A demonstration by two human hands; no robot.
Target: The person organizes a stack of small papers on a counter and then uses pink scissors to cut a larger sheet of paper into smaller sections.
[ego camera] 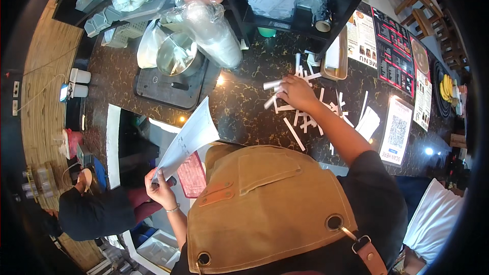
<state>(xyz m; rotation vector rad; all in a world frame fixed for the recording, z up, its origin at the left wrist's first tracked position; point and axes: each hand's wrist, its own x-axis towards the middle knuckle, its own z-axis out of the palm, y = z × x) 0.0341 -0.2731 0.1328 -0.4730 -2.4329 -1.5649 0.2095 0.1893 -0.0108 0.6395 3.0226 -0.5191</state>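
Note:
My left hand (162, 191), with a bracelet at the wrist, pinches the lower corner of a white paper sheet (189, 137) off the counter's near edge. The sheet bends upward and bears print. Over the dark marbled counter (237, 103), my right hand (300, 92) has its fingers closed around a few white paper strips (272, 84), which look blurred. Beneath and around it lie several loose paper strips (294, 133) in a scattered pile. My right forearm hides some of them. A small stack of cut paper (367, 123) rests to the right.
A steel pot (177, 54) stands on a black tray (168, 86) beside bagged plastic cups (214, 34). Black shelving (282, 26) overhangs the back. Printed menus (395, 49) and a code placard (396, 131) lie right. Another person's dark sleeve (97, 212) is at left.

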